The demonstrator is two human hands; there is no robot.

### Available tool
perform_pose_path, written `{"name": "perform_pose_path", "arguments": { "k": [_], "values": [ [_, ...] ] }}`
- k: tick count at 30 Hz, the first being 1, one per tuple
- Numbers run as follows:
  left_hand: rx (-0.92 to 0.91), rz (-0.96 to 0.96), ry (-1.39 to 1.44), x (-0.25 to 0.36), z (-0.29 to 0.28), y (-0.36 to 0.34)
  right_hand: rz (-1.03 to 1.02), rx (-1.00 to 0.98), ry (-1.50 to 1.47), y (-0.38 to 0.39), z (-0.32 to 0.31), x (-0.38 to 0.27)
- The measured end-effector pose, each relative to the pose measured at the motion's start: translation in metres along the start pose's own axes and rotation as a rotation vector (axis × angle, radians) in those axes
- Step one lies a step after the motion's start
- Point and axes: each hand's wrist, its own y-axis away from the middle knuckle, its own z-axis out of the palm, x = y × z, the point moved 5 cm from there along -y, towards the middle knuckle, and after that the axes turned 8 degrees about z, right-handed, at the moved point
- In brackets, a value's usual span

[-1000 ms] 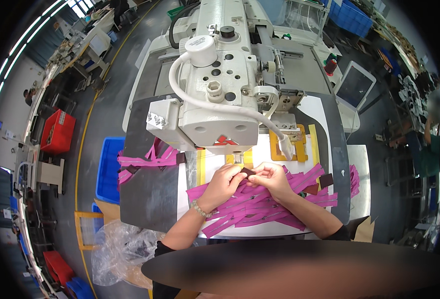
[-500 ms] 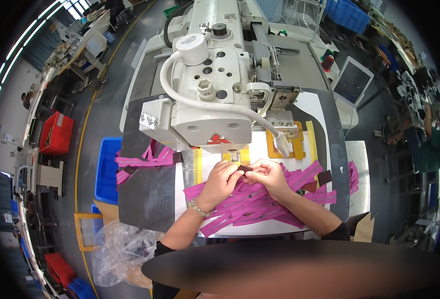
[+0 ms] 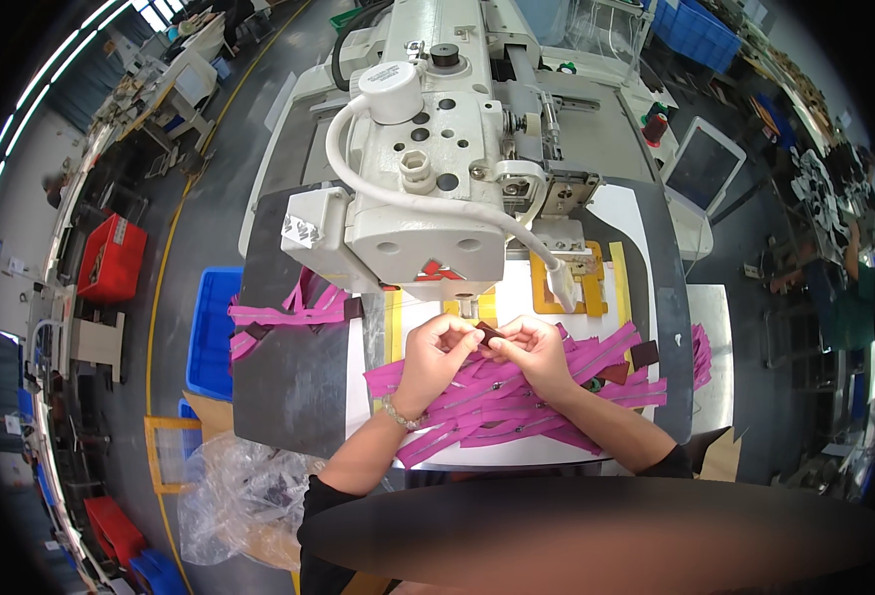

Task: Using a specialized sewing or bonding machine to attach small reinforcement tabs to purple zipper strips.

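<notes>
A: What are the fingers doing just now?

B: The left hand (image 3: 436,359) and the right hand (image 3: 539,357) are facing each other; both are pinching a small dark brown piece (image 3: 489,335) between thumb and fingertips.

A: And where is that piece sitting?

B: The hands are holding it in front of the white sewing machine (image 3: 428,213), by the far edge of a heap of magenta zipper strips (image 3: 487,409); whether it is touching them, I cannot tell.

A: What else is lying about?

B: The strips are crisscrossing over a white sheet (image 3: 519,297) on the dark worktable (image 3: 289,397); another magenta bunch (image 3: 299,314) is resting to the left; a yellow frame (image 3: 594,288) is lying beyond the right hand; a blue bin (image 3: 209,342) is standing left of the table; a bracelet (image 3: 399,414) is circling the left wrist.
</notes>
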Motion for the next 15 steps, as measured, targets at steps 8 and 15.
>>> {"name": "perform_pose_path", "arguments": {
  "k": [8,15],
  "values": [
    [0.065,-0.07,0.269,-0.022,0.0,-0.001,0.017,0.021,0.001,0.0,0.003,0.002],
    [0.054,-0.073,0.289,-0.02,0.003,-0.004,0.007,0.025,0.01,-0.001,0.001,0.001]
  ]
}}
